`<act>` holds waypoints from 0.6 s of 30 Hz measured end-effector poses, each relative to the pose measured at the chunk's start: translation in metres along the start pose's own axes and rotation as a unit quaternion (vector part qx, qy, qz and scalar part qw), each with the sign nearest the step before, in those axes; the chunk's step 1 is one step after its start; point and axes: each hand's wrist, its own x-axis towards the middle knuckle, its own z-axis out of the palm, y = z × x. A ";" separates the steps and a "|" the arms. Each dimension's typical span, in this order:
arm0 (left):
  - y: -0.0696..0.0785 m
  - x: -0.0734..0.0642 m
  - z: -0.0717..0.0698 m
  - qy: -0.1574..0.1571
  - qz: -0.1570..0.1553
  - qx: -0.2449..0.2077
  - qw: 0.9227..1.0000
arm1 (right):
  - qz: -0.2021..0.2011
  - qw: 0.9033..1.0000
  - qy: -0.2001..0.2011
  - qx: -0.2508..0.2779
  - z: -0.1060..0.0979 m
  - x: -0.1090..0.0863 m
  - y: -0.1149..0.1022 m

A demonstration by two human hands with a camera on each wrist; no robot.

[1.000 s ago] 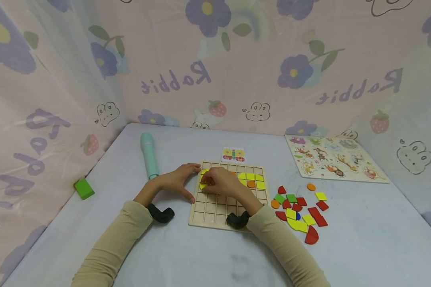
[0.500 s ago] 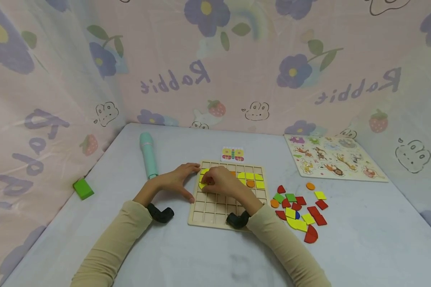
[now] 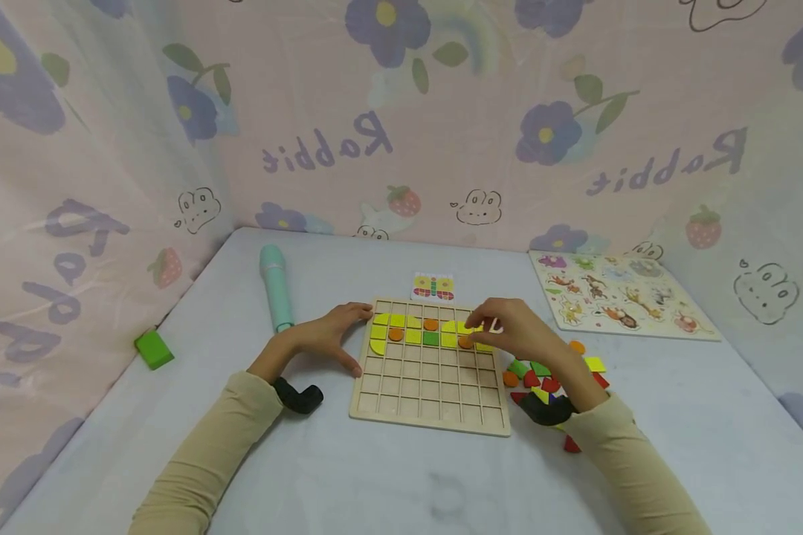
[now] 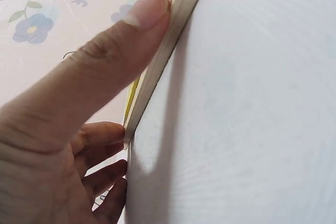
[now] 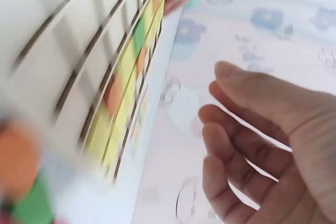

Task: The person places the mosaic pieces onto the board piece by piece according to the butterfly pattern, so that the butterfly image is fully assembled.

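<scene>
Right grip point(image 3: 525, 334) moved rightward, loosely curved, empty; wrist point(image 3: 578, 377) part-hides pieces point(image 3: 531, 379); left grip point(image 3: 324, 334) spread against board point(image 3: 411, 390)

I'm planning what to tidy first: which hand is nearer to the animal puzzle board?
The right. The right hand is just left of the animal puzzle board; the left hand is farther off, at the left edge of the grid board.

We've got one table point(image 3: 348, 483), and there we count one wooden grid board point(image 3: 408, 386) holding three orange discs point(image 3: 431, 325) and one green square point(image 3: 431, 339)! Two loose orange discs point(image 3: 511, 380) show beside it. One picture card point(image 3: 433, 287), one animal puzzle point(image 3: 616, 293), one mint microphone point(image 3: 277, 288), one green block point(image 3: 153, 349), two black wrist cameras point(image 3: 299, 398). Yellow pieces point(image 3: 378, 321)? Some are covered, so we can't call a total.
</scene>
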 end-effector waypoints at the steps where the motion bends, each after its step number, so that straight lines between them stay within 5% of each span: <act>1: 0.000 0.000 0.000 0.000 0.000 0.000 1.000 | 0.010 1.000 0.003 -0.005 -0.004 -0.009 0.004; 10: 0.002 -0.001 -0.001 0.000 -0.003 0.000 1.000 | 0.053 0.999 -0.002 -0.003 -0.018 -0.079 0.025; 18: 0.003 -0.001 -0.001 0.001 0.000 0.000 1.000 | 0.108 0.991 -0.067 0.040 -0.012 -0.109 0.030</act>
